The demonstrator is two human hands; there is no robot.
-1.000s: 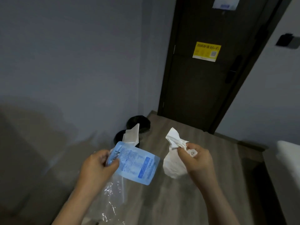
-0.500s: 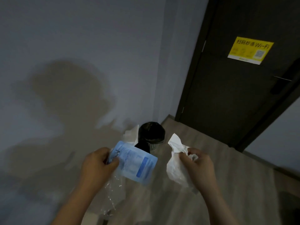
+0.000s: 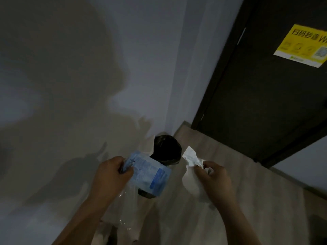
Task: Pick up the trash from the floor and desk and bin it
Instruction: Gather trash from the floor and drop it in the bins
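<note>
At the far corner of the floor [image 3: 238, 174], against the wall and beside the dark door [image 3: 265, 106], stands a bin [image 3: 167, 149] with a black liner.

Left grip [image 3: 111, 175]: clenched on the edge of a blue packet [image 3: 148, 175].
- Packet is flat and pale blue, with fine print and a darker blue patch near its lower right corner.
- It is held above the floor and overlaps the bin's near rim in view.
- Clear plastic film [image 3: 127, 209] hangs below the same grip, crinkled and glinting. Its lower end is hard to trace.

Right grip [image 3: 215, 177]: pinching crumpled white paper [image 3: 192, 175].
- One peak stands up and the bulk sags below the fingers.
- Held just right of the bin.

Hidden or unclear:
- A dark round shape [image 3: 146, 195] under the packet is mostly covered.
- The yellow sticker [image 3: 302, 45] on the door is cut off at the right edge, and its text is blurred.
</note>
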